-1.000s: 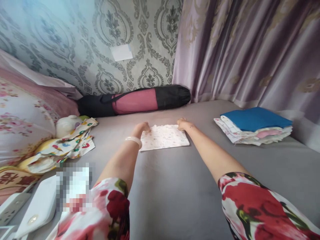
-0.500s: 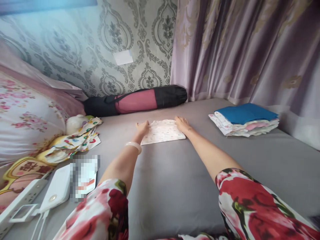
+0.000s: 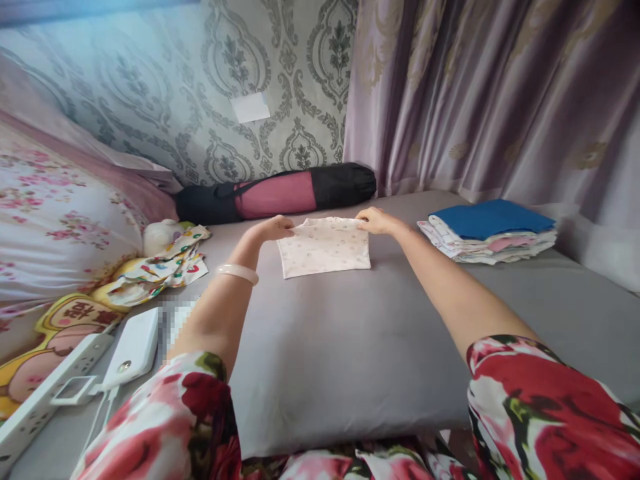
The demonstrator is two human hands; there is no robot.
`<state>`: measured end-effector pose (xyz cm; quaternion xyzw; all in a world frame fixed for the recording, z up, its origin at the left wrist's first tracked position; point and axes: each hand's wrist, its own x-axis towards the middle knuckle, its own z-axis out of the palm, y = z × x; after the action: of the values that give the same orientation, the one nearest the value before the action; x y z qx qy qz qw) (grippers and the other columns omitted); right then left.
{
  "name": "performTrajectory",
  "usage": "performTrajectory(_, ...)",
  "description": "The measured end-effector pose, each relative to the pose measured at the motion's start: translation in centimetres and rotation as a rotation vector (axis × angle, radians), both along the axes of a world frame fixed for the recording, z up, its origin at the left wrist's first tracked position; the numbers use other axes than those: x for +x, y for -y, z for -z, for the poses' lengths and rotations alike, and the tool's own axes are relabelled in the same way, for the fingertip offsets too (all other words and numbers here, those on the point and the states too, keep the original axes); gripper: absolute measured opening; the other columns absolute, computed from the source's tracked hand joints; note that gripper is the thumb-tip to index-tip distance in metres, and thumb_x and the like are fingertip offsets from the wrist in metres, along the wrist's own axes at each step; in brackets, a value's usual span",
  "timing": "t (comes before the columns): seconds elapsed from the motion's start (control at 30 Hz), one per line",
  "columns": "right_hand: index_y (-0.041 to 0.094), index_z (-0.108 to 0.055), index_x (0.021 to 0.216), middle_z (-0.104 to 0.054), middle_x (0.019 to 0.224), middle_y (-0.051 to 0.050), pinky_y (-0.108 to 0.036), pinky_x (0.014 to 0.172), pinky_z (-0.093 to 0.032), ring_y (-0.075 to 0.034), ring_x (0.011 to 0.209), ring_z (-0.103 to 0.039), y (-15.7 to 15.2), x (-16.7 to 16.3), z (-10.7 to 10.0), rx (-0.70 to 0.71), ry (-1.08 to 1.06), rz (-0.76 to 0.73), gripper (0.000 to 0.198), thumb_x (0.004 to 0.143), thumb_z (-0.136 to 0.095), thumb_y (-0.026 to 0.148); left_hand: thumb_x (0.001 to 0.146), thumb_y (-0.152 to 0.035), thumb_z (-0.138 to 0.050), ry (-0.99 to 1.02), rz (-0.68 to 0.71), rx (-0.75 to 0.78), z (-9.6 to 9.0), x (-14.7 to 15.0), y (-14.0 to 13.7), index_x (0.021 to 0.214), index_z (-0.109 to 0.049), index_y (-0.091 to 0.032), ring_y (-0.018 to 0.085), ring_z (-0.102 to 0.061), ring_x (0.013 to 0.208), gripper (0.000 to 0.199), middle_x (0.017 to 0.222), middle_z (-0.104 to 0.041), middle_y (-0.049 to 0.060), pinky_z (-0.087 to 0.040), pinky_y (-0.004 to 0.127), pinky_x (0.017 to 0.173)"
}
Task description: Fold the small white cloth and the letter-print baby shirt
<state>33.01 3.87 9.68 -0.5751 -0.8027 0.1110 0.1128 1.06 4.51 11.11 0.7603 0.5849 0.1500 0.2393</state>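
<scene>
Cloth point(image 3: 325, 250) with a small print is over a grey sheet point(image 3: 350, 360), before a patterned wall point(image 3: 285, 93) and purple curtain point(image 3: 450, 100). It spans between the left hand point(image 3: 277, 229) and right hand point(image 3: 377, 220), each pinching a far corner; whether its near edge touches the sheet, I cannot tell. Behind lies a black-and-pink bag point(image 3: 277, 195); right, a folded pile point(image 3: 493, 223). The left forearm point(image 3: 213, 323) partly covers a blurred item point(image 3: 177, 323).

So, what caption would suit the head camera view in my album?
Left hand and right hand grip a patterned pale cloth by its top corners, a blue-topped folded stack to the right.
</scene>
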Motion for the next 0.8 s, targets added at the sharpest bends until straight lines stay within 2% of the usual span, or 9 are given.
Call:
performTrajectory(0.13, 0.015, -0.073, 0.108, -0.074, 0.101, -0.006, -0.022, 0.073, -0.044, -0.018, 0.09, -0.065, 0.6, 0.4, -2.5, 0.054, -0.019, -0.027, 0.026, 0.085, -0.062, 0.014, 0.065, -0.015, -0.068, 0.181, 0.06, 0.01, -1.9, -0.5, 0.5, 0.065, -0.071, -0.019, 0.018, -0.059, 0.064, 0.005, 0.062, -0.063, 0.001, -0.043, 0.028, 0.067)
performTrajectory(0.2, 0.013, -0.073, 0.108, -0.074, 0.1, -0.007, -0.022, 0.075, -0.043, -0.017, 0.089, -0.064, 0.7, 0.4, -3.1, 0.139, -0.048, -0.03, 0.025, 0.086, -0.061, 0.014, 0.067, -0.017, -0.066, 0.202, 0.04, 0.106, -2.3, -0.5, 0.7, 0.069, -0.071, -0.019, 0.02, -0.061, 0.071, 0.005, 0.067, -0.065, 0.002, -0.045, 0.029, 0.072)
performTrajectory(0.3, 0.011, -0.071, 0.112, -0.071, 0.107, -0.01, -0.024, 0.083, -0.041, -0.017, 0.095, -0.061, 0.8, 0.4, -2.8, 0.277, -0.092, -0.034, 0.026, 0.09, -0.059, 0.014, 0.072, -0.016, -0.062, 0.116, -0.051, 0.342, -2.0, -0.3, 1.2, 0.078, -0.071, -0.02, 0.025, -0.063, 0.092, 0.011, 0.079, -0.07, 0.003, -0.041, 0.037, 0.091)
performTrajectory(0.37, 0.012, -0.07, 0.113, -0.069, 0.113, -0.01, -0.025, 0.089, -0.04, -0.018, 0.101, -0.059, 1.0, 0.3, -2.1, 0.338, -0.092, -0.029, 0.026, 0.091, -0.058, 0.015, 0.076, -0.014, -0.058, 0.013, -0.08, 0.468, -1.1, -0.1, 1.7, 0.085, -0.07, -0.022, 0.027, -0.062, 0.1, 0.018, 0.089, -0.072, 0.003, -0.03, 0.046, 0.104)
performTrajectory(0.47, 0.017, -0.07, 0.113, -0.067, 0.116, -0.008, -0.028, 0.095, -0.038, -0.021, 0.107, -0.056, 1.9, 0.3, -0.4, 0.36, -0.052, -0.015, 0.025, 0.092, -0.056, 0.016, 0.08, -0.012, -0.053, -0.079, -0.073, 0.53, 1.0, -0.1, 2.8, 0.093, -0.069, -0.025, 0.027, -0.064, 0.099, 0.025, 0.094, -0.073, 0.003, -0.017, 0.052, 0.111)
performTrajectory(0.63, 0.019, -0.071, 0.106, -0.068, 0.111, -0.008, -0.032, 0.094, -0.039, -0.023, 0.104, -0.056, 4.6, 1.1, 2.7, 0.365, -0.073, -0.111, 0.024, 0.094, -0.05, 0.018, 0.083, -0.014, -0.051, -0.109, -0.018, 0.528, 4.7, -0.5, 5.9, 0.095, -0.069, -0.027, 0.025, -0.066, 0.094, 0.026, 0.088, -0.073, 0.003, -0.014, 0.053, 0.113)
performTrajectory(0.8, 0.019, -0.069, 0.099, -0.069, 0.102, -0.008, -0.034, 0.088, -0.042, -0.024, 0.094, -0.057, 7.0, 2.1, 5.4, 0.426, -0.124, -0.262, 0.023, 0.088, -0.05, 0.012, 0.086, -0.016, -0.045, -0.179, 0.099, 0.508, 7.4, -1.1, 9.3, 0.101, -0.066, -0.027, 0.022, -0.067, 0.092, 0.028, 0.093, -0.074, 0.001, -0.017, 0.052, 0.115)
